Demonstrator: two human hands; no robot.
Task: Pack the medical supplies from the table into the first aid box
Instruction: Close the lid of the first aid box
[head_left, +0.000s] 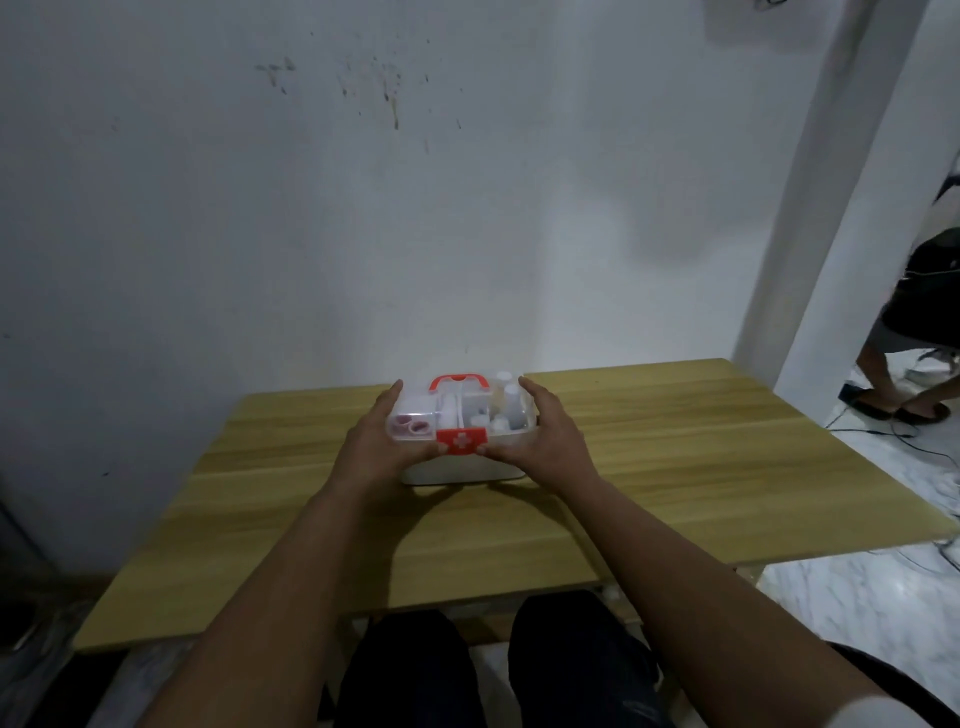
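Observation:
A white first aid box (460, 470) stands in the middle of the wooden table (675, 467). Its clear lid (467, 410) lies over the box, with a red handle (460, 383) on top and a red latch with a white cross (461, 440) at the front. Through the lid I see white bottles, rolls and small packs inside. My left hand (376, 441) grips the lid's left end. My right hand (543, 436) grips its right end, thumb by the latch. No supplies lie loose on the table in view.
A stained white wall stands just behind the table. At the far right another person stands on a marble floor with cables across it. My knees show under the table's front edge.

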